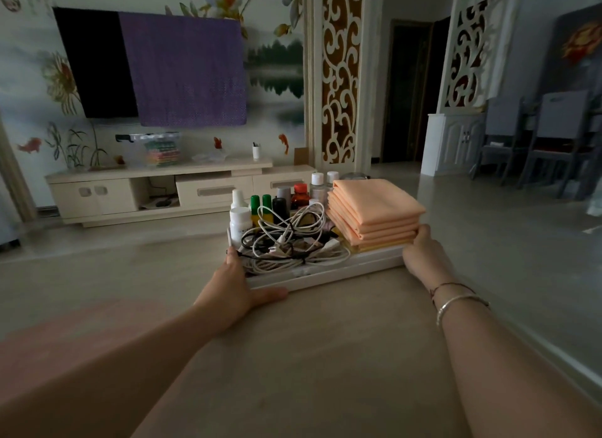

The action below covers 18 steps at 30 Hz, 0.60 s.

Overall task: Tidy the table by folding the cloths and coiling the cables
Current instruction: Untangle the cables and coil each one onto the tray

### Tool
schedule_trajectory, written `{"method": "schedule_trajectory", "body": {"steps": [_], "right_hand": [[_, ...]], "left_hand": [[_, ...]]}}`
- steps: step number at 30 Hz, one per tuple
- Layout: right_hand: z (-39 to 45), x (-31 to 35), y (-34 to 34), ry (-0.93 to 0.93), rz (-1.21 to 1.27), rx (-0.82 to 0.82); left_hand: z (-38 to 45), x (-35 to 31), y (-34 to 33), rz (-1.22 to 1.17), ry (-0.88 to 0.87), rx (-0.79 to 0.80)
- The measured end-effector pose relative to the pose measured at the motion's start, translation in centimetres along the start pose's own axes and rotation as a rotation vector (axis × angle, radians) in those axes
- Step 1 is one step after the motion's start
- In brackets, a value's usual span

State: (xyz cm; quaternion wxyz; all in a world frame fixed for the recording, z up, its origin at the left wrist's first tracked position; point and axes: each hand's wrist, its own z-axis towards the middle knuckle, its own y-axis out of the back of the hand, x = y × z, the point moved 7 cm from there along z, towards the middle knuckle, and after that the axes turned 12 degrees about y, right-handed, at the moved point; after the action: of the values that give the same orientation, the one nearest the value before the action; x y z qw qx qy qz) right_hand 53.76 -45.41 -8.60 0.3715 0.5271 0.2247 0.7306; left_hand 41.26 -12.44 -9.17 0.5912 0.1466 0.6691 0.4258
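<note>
Both hands, left [239, 283] and right [423, 255], grip the tray's [325, 274] ends.

A beige table [325, 356] carries a white tray [325, 276] at its far end. In the tray lie tangled cables [290, 242] on the left, folded orange cloths [374, 209] stacked on the right, and small bottles [277, 199] standing behind the cables.

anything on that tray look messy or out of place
Yes: the cables lie in a loose tangle in the middle of the white tray, not coiled. The orange cloths beside them are neatly folded and stacked, and the bottles behind stand upright. Nothing looks spilled.
</note>
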Motion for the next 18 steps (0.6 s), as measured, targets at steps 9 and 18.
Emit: {"method": "schedule_trajectory", "body": {"steps": [9, 18], "right_hand": [[1.7, -1.3, 0.1, 0.025, -0.017, -0.027], [1.6, -1.4, 0.2, 0.018, 0.011, -0.046]], "left_hand": [[1.2, -0.8, -1.2, 0.023, 0.030, -0.005], [1.2, -0.9, -1.1, 0.000, 0.021, -0.005]]}}
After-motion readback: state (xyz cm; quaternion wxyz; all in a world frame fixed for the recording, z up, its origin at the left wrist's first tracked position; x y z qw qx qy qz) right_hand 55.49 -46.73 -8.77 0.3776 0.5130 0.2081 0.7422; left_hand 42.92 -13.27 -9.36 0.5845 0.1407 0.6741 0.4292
